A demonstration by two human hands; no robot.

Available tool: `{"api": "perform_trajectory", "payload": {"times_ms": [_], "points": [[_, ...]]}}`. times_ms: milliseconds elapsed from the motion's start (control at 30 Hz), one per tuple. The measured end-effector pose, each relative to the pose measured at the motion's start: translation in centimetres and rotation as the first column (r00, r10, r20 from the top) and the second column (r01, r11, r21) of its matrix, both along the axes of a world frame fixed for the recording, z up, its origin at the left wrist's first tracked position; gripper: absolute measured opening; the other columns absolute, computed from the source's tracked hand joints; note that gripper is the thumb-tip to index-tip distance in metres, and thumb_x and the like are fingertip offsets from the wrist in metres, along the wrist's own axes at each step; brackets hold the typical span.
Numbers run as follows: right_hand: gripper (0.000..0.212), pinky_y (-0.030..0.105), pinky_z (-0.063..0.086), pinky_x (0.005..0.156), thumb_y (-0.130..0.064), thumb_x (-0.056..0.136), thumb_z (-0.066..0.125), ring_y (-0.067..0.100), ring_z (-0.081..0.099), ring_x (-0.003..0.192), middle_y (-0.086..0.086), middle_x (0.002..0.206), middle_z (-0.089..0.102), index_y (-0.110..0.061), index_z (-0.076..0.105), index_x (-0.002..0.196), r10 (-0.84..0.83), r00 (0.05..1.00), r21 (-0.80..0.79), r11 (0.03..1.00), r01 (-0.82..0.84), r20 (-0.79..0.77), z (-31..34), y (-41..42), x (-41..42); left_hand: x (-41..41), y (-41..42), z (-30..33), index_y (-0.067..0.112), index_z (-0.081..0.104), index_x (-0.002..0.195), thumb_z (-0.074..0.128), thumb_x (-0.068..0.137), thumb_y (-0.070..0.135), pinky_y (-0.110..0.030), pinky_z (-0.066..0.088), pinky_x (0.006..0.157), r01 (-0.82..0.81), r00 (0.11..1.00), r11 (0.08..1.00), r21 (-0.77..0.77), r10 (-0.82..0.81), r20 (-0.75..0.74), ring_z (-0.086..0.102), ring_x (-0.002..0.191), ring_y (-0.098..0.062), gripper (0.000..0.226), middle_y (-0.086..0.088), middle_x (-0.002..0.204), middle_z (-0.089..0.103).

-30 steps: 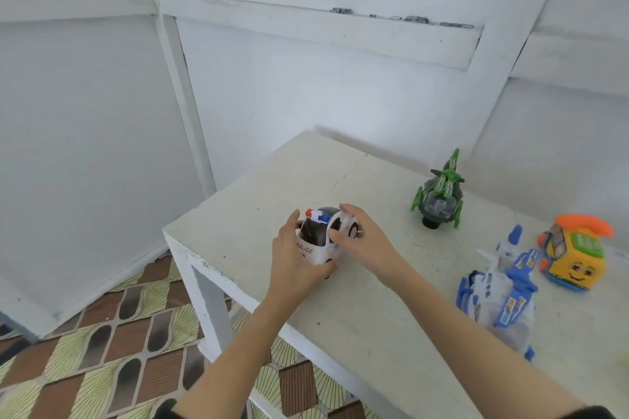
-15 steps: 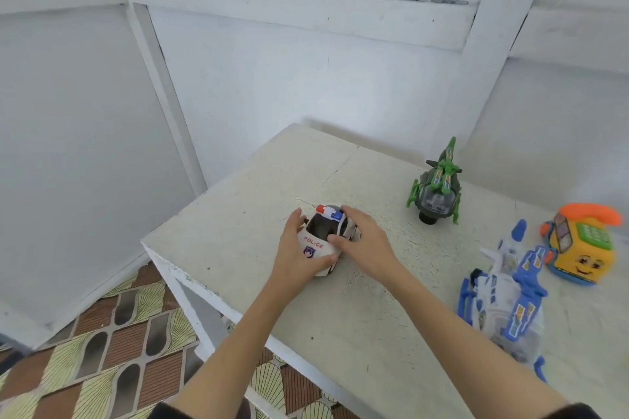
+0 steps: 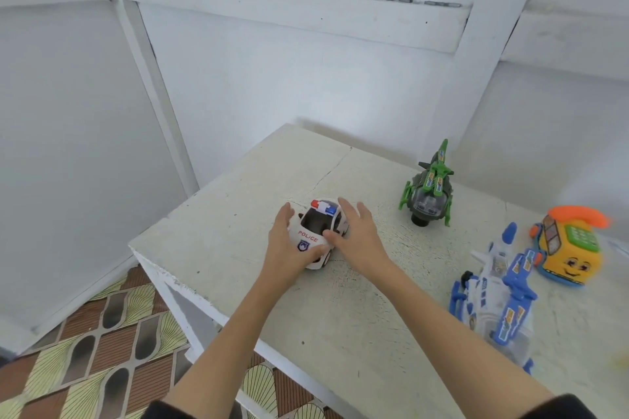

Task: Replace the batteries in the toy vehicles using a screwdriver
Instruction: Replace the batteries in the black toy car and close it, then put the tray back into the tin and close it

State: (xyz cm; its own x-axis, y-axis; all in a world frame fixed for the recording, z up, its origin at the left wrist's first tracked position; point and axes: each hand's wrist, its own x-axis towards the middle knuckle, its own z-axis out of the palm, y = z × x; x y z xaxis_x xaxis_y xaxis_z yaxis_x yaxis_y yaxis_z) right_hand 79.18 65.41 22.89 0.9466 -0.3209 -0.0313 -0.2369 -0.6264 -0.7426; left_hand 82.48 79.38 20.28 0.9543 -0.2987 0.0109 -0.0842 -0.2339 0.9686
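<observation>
Head view, looking down: my forearms reach out over the near edge of the worn, off-white painted tabletop (image 3: pixel 340 333), and my two hands meet around the small white plastic police car with the red-and-blue light bar (image 3: pixel 318 231). My left hand (image 3: pixel 286 248) cups the car's left side, fingers fairly straight along the body and thumb pressed against the bonnet near the badge. My right hand (image 3: pixel 357 235) lies against the other side, fingers extended and loosely spread, thumb touching the car's front; neither hand is curled tight round it. The car stands on its wheels, upright, near the table's left corner.

As for progress, I'd judge the job barely begun: no screwdriver or loose batteries show anywhere (they may lie out of view), and no toy is opened.

To my right lies the blue-and-white plastic toy plane (image 3: pixel 497 296), and just past it the yellow toy telephone with a smiling face and orange handset (image 3: pixel 568 248). Farther back stands the green-and-grey toy helicopter with a clear nose (image 3: pixel 429 194), well apart from the car.
</observation>
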Motion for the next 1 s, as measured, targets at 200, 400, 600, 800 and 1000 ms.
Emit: {"api": "perform_trajectory", "payload": {"times_ms": [200, 400, 600, 800, 1000], "points": [[0.049, 0.027, 0.026, 0.103, -0.026, 0.094, 0.049, 0.018, 0.02, 0.137, 0.003, 0.151, 0.016, -0.017, 0.033, 0.14, -0.013, 0.961, -0.123, 0.991, 0.048, 0.277, 3.9, 0.2, -4.1, -2.7, -0.2, 4.0, 0.02, 0.045, 0.135, 0.058, 0.095, 0.008, -0.02, 0.041, 0.088, -0.22, 0.964, 0.955, -0.2, 0.244, 0.106, 0.053, 0.114, -0.011, 0.043, 0.007, 0.134, 0.052], [0.032, 0.021, 0.035, 0.093, -0.016, 0.09, 0.055, 0.011, 0.039, 0.12, 0.001, 0.131, 0.04, -0.01, 0.052, 0.121, 0.089, 0.877, -0.197, 0.98, 0.007, 0.472, 7.6, -3.5, -11.6, -9.1, -6.1, 8.0, 0.025, 0.061, 0.106, 0.054, 0.095, 0.003, -0.026, 0.047, 0.085, -0.028, 0.983, 0.948, -0.318, 0.084, 0.163, 0.063, 0.1, -0.01, 0.027, 0.01, 0.108, 0.068], [0.028, 0.009, 0.032, 0.084, -0.014, 0.084, 0.054, 0.013, 0.047, 0.099, 0.005, 0.113, 0.052, -0.006, 0.057, 0.11, 0.074, 0.829, -0.228, 0.971, 0.066, 0.555, 9.5, -11.3, -21.7, -17.5, -13.9, 11.1, 0.028, 0.06, 0.101, 0.055, 0.093, 0.003, -0.023, 0.047, 0.083, 0.098, 0.962, 0.914, -0.393, 0.015, 0.274, 0.065, 0.101, -0.021, 0.027, 0.006, 0.1, 0.069], [0.023, 0.005, 0.03, 0.083, -0.011, 0.086, 0.058, 0.011, 0.048, 0.099, -0.005, 0.105, 0.051, -0.01, 0.058, 0.109, 0.024, 0.889, -0.235, 0.967, 0.095, 0.457, 8.2, -22.2, -34.9, -29.3, -23.3, 11.2, 0.026, 0.061, 0.1, 0.057, 0.09, 0.008, -0.02, 0.049, 0.081, 0.21, 0.949, 0.899, -0.384, -0.094, 0.3, 0.064, 0.095, -0.011, 0.021, 0.01, 0.096, 0.069], [0.022, 0.003, 0.032, 0.078, -0.007, 0.085, 0.062, 0.011, 0.052, 0.092, -0.003, 0.103, 0.055, -0.013, 0.059, 0.106, -0.008, 0.937, -0.245, 0.964, 0.1, 0.35, 6.5, -29.2, -43.2, -36.9, -28.9, 9.6, 0.031, 0.06, 0.098, 0.055, 0.093, -0.003, -0.015, 0.049, 0.076, 0.283, 0.934, 0.921, -0.267, -0.201, 0.294, 0.062, 0.09, -0.002, 0.035, 0.011, 0.096, 0.069]]}}
